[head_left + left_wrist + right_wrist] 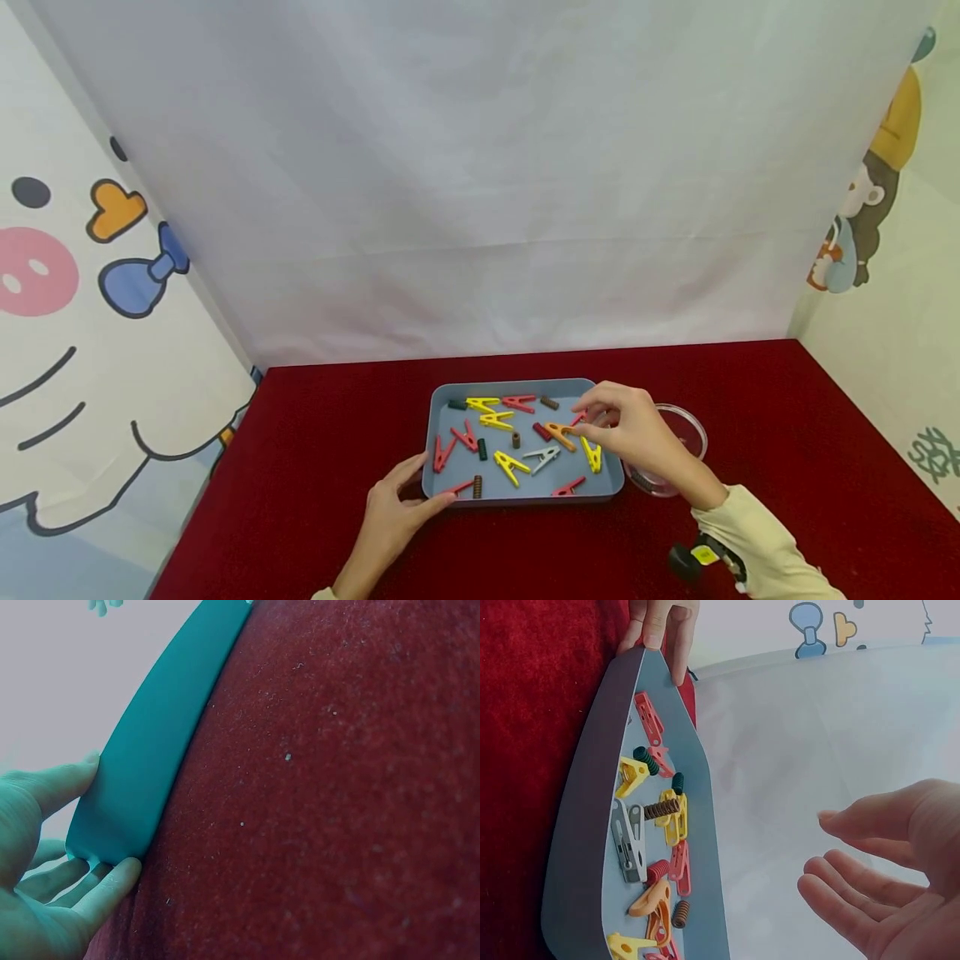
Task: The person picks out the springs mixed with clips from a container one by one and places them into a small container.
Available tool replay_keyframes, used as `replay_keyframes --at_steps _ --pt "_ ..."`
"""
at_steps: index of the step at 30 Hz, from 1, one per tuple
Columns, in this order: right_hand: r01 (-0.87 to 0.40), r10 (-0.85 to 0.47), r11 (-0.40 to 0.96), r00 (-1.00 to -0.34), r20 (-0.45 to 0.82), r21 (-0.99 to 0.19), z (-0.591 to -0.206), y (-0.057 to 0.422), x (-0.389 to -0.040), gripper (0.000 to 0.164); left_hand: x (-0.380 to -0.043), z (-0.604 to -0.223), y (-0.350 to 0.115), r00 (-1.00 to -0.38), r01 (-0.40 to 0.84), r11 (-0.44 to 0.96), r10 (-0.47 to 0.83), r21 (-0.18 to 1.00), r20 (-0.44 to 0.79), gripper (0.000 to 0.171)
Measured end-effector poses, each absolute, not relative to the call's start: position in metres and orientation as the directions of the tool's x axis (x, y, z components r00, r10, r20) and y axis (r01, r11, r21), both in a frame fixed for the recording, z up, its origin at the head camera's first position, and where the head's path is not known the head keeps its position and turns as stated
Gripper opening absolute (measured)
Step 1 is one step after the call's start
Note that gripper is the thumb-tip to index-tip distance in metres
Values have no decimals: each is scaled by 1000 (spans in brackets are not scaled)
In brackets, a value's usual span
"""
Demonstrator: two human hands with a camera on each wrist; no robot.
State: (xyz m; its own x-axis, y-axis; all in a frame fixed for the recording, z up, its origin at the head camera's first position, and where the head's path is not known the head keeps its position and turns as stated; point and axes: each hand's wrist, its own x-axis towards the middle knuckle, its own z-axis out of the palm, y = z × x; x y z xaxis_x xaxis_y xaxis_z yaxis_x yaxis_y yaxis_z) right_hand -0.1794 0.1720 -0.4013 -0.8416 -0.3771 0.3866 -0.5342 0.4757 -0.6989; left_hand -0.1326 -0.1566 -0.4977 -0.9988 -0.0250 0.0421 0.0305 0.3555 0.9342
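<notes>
A shallow grey-blue tray (525, 502) holds red, yellow, orange and grey spring clips along with several small coil springs. My left hand (393, 508) grips its front-left corner, thumb along the near wall and fingers round the side, as the left wrist view (52, 877) also shows. Over the tray's right part hovers my right hand (630, 425), thumb and fingertips apart with nothing between them in the right wrist view. Just left of it lie the orange clip (560, 435) and a dark red spring (542, 432). The grey clip (543, 457) sits further toward the front.
A clear round dish (703, 437) stands right beside the tray, partly hidden by my right hand and forearm, with a dark spring (642, 481) inside. Red cloth (337, 417) covers the table. A white curtain (510, 208) hangs behind it, with printed panels at both sides.
</notes>
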Motion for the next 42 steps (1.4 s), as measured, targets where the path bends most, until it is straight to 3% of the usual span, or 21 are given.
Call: replay_keyframes --at_steps 29,42 --pt "-480 -446 488 -855 265 -729 -415 141 -197 16 -132 -501 -157 -998 6 371 -52 928 27 74" --pt "-533 -519 500 -816 257 -682 -430 129 -212 14 -133 -500 -156 -998 23 376 -47 926 44 73"
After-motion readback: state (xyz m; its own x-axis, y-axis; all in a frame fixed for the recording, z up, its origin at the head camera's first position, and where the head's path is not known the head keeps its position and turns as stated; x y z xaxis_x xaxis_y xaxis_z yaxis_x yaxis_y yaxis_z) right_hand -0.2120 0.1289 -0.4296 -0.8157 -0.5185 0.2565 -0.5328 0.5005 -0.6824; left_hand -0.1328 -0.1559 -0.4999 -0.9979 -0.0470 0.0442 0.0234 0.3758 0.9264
